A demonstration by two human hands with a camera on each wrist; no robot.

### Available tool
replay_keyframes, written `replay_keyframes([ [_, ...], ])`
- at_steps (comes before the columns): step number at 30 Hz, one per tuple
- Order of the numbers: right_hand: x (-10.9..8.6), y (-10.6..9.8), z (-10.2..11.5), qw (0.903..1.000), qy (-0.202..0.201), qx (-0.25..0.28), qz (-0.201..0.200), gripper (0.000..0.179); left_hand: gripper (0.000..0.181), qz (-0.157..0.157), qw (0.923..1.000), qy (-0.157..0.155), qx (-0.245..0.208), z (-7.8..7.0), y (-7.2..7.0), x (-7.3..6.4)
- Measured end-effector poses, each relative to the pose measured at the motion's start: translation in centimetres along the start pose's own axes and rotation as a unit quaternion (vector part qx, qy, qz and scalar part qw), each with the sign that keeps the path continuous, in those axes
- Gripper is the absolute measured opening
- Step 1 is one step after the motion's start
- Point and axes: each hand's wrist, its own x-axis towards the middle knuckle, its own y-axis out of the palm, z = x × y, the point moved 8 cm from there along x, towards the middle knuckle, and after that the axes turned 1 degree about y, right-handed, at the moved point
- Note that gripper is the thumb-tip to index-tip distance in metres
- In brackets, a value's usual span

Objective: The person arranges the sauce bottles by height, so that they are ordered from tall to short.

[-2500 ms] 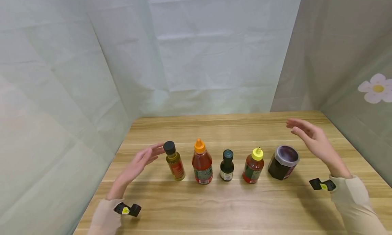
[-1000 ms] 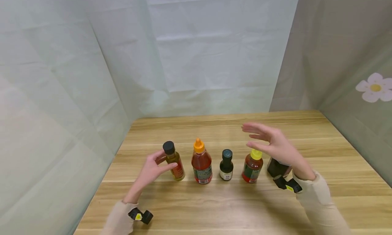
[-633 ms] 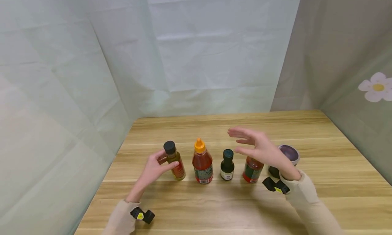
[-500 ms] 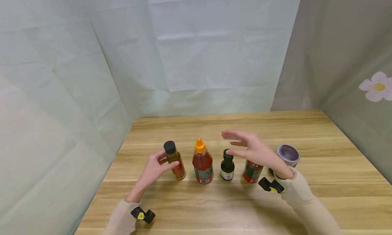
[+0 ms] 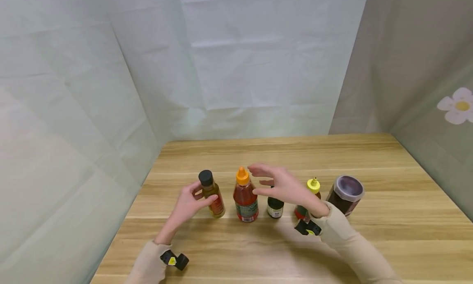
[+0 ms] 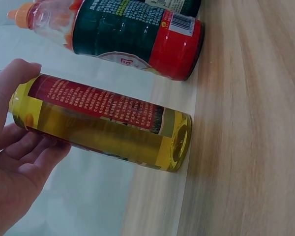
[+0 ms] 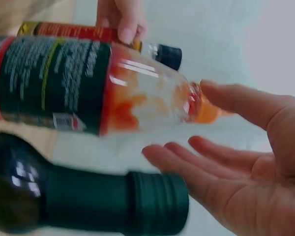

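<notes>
My left hand point(image 5: 188, 202) grips a bottle of yellow oil point(image 6: 103, 125) with a black cap and red label, thumb on one side and fingers round the other. It stands upright on the wooden table, leftmost of a row. Beside it is a red sauce squeeze bottle point(image 5: 245, 201) with an orange nozzle cap. My right hand point(image 5: 284, 187) hovers by that bottle's upper right side, fingers and thumb spread with a gap between them. In the right wrist view, the thumb overlaps the orange cap point(image 7: 206, 110). A small dark bottle point(image 7: 88, 194) with a green cap is partly hidden behind my right hand.
Farther right stand a smaller red sauce bottle point(image 5: 313, 186) with a yellow nozzle, partly covered by my right wrist, and a dark jar point(image 5: 345, 193) with a purplish lid. Pale cloth point(image 5: 258, 70) hangs behind and beside the wooden table point(image 5: 229, 251).
My right hand has swept left from beyond the jar to the orange-capped sauce bottle. My left hand has closed round the oil bottle, which stays in place.
</notes>
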Motion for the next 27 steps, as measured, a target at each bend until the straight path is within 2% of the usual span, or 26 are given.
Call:
replay_keyframes([
  [4, 0.6, 0.9, 0.0, 0.9996, 0.029, 0.002, -0.003, 0.059, 0.044, -0.011, 0.9999, 0.003, 0.01, -0.3, 0.0, -0.1],
  [8, 1.0, 1.5, -0.1, 0.9991, 0.041, -0.003, -0.006, 0.059, 0.043, -0.015, 0.9998, 0.005, 0.012, -0.3, 0.2, -0.2],
  [16, 1.1, 2.0, 0.3, 0.9964, 0.037, -0.075, -0.016, 0.048, 0.044, -0.015, 0.9998, 0.002, 0.009, -0.2, 0.5, -0.2],
  [21, 1.3, 2.2, 0.2, 0.9938, 0.06, -0.092, -0.015, 0.048, 0.042, -0.015, 0.9997, 0.008, 0.016, -0.2, 0.5, -0.2],
  [27, 1.5, 2.6, 0.3, 0.9915, 0.077, -0.104, -0.015, 0.047, 0.043, -0.018, 0.9996, 0.0, 0.02, -0.2, 0.4, -0.3],
])
